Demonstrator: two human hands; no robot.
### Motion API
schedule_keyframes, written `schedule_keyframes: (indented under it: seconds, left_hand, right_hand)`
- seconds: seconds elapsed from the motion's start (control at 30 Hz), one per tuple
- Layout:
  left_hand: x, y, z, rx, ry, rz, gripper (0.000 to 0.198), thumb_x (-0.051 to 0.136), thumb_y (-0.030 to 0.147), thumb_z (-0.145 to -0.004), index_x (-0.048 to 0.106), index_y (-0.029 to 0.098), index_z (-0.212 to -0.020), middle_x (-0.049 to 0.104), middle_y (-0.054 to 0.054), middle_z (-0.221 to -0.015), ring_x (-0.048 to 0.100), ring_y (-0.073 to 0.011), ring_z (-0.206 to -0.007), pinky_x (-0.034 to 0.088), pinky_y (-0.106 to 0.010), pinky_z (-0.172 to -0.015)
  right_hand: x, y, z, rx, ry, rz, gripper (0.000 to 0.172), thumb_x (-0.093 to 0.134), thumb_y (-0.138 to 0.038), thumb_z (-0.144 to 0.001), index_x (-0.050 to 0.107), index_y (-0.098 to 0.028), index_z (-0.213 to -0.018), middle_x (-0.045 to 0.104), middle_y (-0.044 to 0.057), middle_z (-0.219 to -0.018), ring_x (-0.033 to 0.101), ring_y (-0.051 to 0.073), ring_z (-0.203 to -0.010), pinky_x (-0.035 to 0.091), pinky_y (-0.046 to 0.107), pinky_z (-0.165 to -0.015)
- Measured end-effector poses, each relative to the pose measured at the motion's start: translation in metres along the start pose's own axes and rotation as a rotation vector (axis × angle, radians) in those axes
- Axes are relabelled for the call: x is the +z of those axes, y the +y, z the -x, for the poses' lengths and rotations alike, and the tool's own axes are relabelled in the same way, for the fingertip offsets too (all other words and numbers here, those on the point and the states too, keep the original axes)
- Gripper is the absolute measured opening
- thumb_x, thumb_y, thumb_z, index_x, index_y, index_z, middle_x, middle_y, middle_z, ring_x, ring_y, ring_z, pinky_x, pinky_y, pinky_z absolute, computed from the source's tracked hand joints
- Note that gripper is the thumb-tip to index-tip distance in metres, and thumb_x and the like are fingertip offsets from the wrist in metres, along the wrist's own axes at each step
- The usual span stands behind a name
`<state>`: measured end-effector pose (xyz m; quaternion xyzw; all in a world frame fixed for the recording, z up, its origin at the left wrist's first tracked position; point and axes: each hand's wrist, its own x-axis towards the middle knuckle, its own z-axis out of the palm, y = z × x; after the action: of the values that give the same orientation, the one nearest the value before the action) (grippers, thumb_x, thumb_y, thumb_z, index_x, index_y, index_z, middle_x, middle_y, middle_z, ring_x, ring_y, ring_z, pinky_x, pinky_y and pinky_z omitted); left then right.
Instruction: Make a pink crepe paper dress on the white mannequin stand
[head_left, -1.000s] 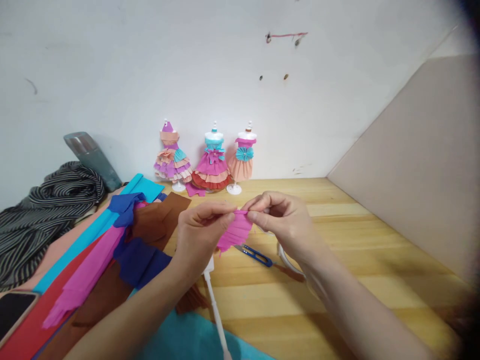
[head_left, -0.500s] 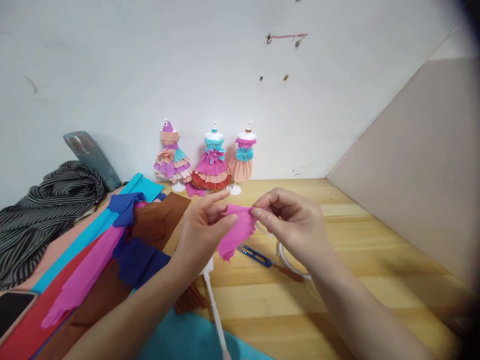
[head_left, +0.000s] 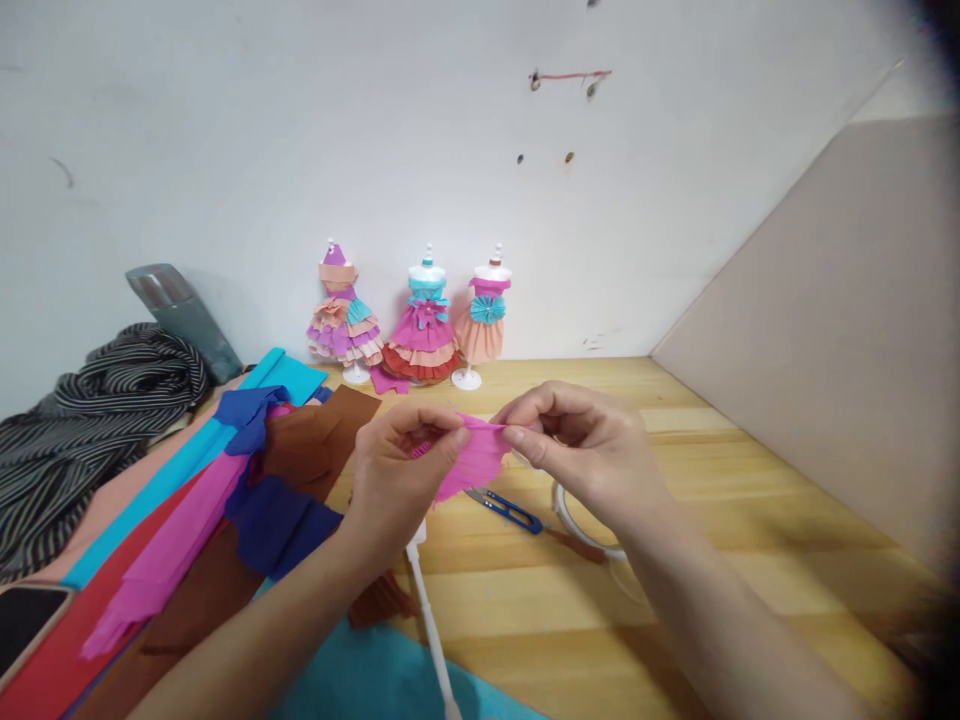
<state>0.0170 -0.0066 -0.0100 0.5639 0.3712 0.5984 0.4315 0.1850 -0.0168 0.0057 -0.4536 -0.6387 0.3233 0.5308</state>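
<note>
A fresh grip has just been taken by the left hand: half a second ago its fingers were spread and lifted from the pink piece, which hung flatter from the right hand, whereas now the top edge is pinched again between the left thumb and fingers. The right hand's pinch on the right end of that edge has been kept throughout. The short stretch of edge between the two hands is drawn fairly straight, and faint folds can be made out in the sheet below it; a ridged pink bit is also seen inside the curl of the left hand, so it may be judged that the edge is being gathered in small steps, with another step begun by this renewed hold. The pink piece is held up in the air over the surface, directly between the two sets of fingertips, with its lower edge left hanging free, nearer the left thumb than the right hand. The blue snips are seen lying below and to the right of it, the white tape roll farther right, by the right wrist, and a white rod on the near side. Three dressed forms are stood at the far side, against the wall.
</note>
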Motion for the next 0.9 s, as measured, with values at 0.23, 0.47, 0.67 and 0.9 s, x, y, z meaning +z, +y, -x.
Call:
schedule_keyframes:
  seconds: [0.23,0.47,0.67,0.9]
  left_hand:
    - [0.002,-0.003,0.003,0.003,0.032,0.045,0.015,0.075,0.011,-0.066,0.073,0.016,-0.080,0.070,0.002,-0.066,0.064,-0.0083,-0.060,0.052,-0.016,-0.057]
    - [0.000,-0.008,0.001,-0.009,0.065,-0.001,0.014,0.076,0.014,-0.067,0.075,0.017,-0.081,0.074,0.000,-0.071,0.068,-0.0115,-0.064,0.055,-0.020,-0.060]
    - [-0.002,-0.012,0.004,0.103,0.018,-0.125,0.006,0.070,0.016,-0.077,0.074,0.020,-0.077,0.075,0.000,-0.076,0.069,-0.0127,-0.072,0.054,-0.021,-0.069]
    - [-0.004,-0.005,-0.003,0.074,-0.067,-0.063,0.008,0.068,0.012,-0.075,0.069,0.018,-0.070,0.067,0.004,-0.064,0.061,-0.0079,-0.060,0.049,-0.016,-0.057]
  right_hand:
    - [0.001,-0.001,-0.004,0.078,-0.026,-0.118,0.017,0.073,-0.025,-0.068,0.060,-0.018,-0.059,0.060,-0.001,-0.053,0.047,0.008,-0.045,0.037,0.021,-0.041]
    - [0.003,0.008,-0.005,0.062,-0.021,-0.158,0.015,0.072,-0.025,-0.070,0.068,-0.016,-0.082,0.059,-0.003,-0.056,0.051,0.009,-0.046,0.041,0.021,-0.043]
    - [0.002,0.005,-0.004,-0.003,-0.062,-0.035,0.015,0.068,-0.027,-0.077,0.061,-0.017,-0.069,0.056,-0.003,-0.056,0.052,0.009,-0.048,0.043,0.021,-0.045]
    - [-0.001,0.006,-0.007,0.097,-0.125,-0.207,0.021,0.074,-0.032,-0.075,0.060,-0.017,-0.073,0.056,-0.005,-0.050,0.051,0.007,-0.042,0.041,0.019,-0.042]
